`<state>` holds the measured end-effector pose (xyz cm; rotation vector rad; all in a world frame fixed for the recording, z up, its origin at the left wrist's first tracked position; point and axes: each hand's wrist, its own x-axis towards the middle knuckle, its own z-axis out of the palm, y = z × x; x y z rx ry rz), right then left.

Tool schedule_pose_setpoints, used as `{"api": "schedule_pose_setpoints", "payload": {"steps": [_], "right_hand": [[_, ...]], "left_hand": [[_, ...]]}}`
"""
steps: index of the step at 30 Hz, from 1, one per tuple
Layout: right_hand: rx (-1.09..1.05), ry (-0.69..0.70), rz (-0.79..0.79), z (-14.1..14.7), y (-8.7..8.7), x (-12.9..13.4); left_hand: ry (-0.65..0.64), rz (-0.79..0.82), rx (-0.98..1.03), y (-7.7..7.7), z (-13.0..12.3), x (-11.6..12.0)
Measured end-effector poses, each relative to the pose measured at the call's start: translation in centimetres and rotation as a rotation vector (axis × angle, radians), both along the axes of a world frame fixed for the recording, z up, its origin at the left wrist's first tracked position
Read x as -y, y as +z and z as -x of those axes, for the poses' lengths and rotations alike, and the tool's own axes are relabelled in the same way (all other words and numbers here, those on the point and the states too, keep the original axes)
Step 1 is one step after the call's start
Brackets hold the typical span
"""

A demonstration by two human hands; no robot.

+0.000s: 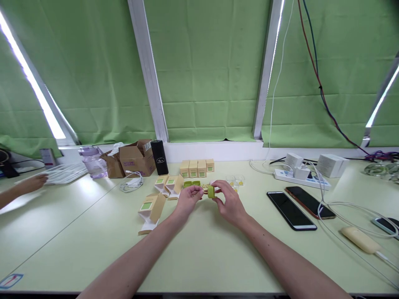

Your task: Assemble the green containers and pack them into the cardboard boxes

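1. Around the middle of the tabletop, between its near and far edges, a green piece is held up between two hands.
2. The right hand has a closed grip on it, thumb and fingers on either side. The left hand has its fingertips brought together at the piece's left; what they pinch, I cannot tell.
3. Progress looks partial: four small boxes stand shut in a row toward the far edge, while three opened boxes lie left of the hands, and the green piece is outside any box.
4. Containers: the opened boxes show white flaps, their insides hidden. Clear cups beyond the right hand hold something yellow. A carton stands open by the far edge, its contents hidden.
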<state>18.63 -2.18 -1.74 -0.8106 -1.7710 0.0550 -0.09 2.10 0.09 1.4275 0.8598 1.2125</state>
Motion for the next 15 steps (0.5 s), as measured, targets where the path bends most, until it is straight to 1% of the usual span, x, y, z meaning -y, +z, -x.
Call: {"api": "schedule_pose_setpoints", "payload": {"steps": [8,12,15], "right_hand": [[0.009,-0.007,0.004,0.02,-0.03,0.0],[0.022,-0.026,-0.004,0.02,0.17,0.15],[0.033,-0.062,0.002,-0.06,0.36,0.32]], "left_hand": [[0.017,-0.012,-0.013,-0.02,-0.1,0.09],[0.073,-0.043,-0.031,0.04,0.03,0.03],[0.136,-0.11,-0.1,0.2,0.39,-0.08]]}}
